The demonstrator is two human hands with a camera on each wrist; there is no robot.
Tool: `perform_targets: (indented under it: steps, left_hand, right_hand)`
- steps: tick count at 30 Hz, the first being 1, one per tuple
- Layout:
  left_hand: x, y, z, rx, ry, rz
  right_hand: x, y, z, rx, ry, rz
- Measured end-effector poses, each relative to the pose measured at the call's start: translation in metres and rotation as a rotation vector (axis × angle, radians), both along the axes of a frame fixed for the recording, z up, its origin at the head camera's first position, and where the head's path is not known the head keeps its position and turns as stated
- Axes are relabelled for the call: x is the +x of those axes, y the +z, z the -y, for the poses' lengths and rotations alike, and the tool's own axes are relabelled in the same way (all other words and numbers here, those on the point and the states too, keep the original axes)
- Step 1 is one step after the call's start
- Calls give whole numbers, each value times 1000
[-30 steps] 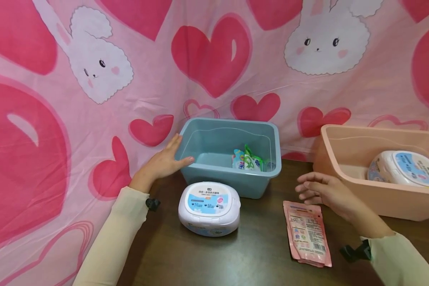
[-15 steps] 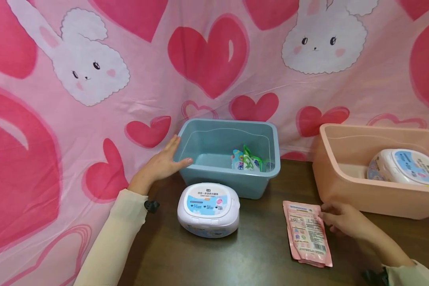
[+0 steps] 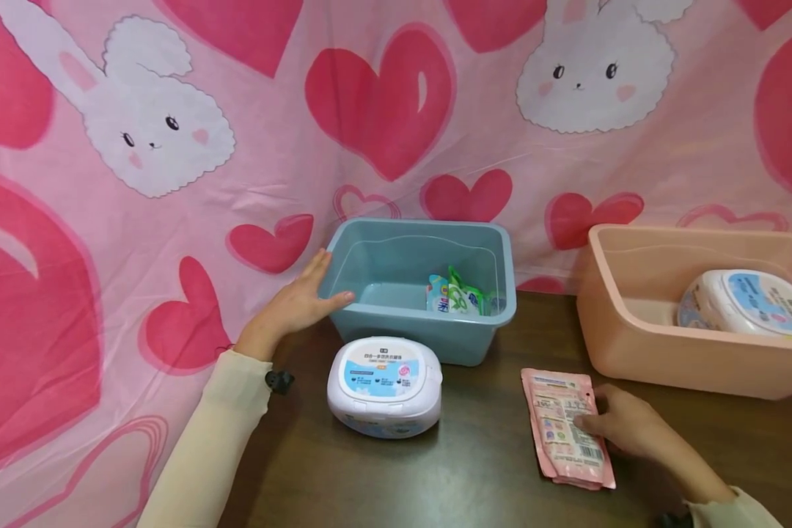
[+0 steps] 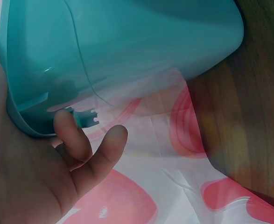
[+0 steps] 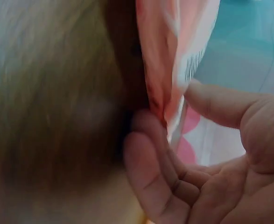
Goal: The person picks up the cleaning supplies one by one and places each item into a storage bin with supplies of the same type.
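Observation:
My right hand [image 3: 623, 424] pinches the right edge of a flat pink pouch [image 3: 557, 433] with printed text and a barcode. In the right wrist view, the thumb [image 5: 216, 100] lies against the printed face of the pouch [image 5: 162, 60], and the fingers are at its other side. My left hand [image 3: 295, 302] rests at the left front corner of a blue-grey plastic bin [image 3: 409, 319], fingers extended along its side. Two of its fingers [image 4: 104, 156] show loosely bent in the left wrist view. Inside the bin lie small green-and-white packets [image 3: 460, 297].
A white lidded tub [image 3: 384, 422] stands on the dark wooden table [image 3: 475, 469], just in front of the blue-grey bin. To the right is a peach bin [image 3: 686, 359] containing a similar white tub [image 3: 746, 304]. Behind everything hangs a pink cloth [image 3: 270, 161] with hearts and rabbits.
My right hand has come down from above the pouch to its right edge and now pinches it. The pouch has barely moved. My left hand stays at the bin.

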State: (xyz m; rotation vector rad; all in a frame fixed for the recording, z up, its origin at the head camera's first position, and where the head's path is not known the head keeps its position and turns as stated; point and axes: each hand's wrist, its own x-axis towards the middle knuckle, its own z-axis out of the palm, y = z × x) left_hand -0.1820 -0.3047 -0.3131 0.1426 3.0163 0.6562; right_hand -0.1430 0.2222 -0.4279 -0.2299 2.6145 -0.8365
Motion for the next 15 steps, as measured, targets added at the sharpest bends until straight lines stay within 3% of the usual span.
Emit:
perform_targets:
  steps: [3, 7, 15]
  left_hand:
    - [0, -1, 1, -2, 5, -3]
    - [1, -2, 2, 3, 6, -1]
    - [2, -3, 4, 8, -1, -2]
  right_hand:
    - [-2, -3, 2, -64, -26, 16]
    - [-1, -6, 4, -229, -76, 120]
    - [2, -8, 3, -513, -43, 211]
